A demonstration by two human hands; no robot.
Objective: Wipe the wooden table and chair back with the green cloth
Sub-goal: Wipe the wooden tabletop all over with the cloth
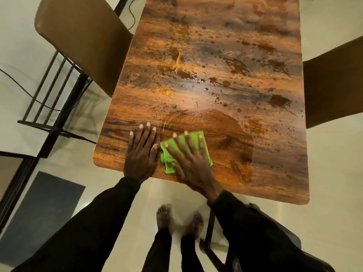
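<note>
Black sleeves [88,222] reach out: flat R hand [188,160] presses green cloth [168,165], flat L hand [140,152] rests on table [225,46]; near bit looks wiped, drops [206,83] & chair back [82,36] left.

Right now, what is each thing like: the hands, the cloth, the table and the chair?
green cloth: folded, flat on the table under the right hand.
right hand: flat, fingers spread, pressing the cloth.
left hand: flat on bare table beside the cloth.
wooden table: wet, droplets across its middle.
left chair: beside the table.
</note>
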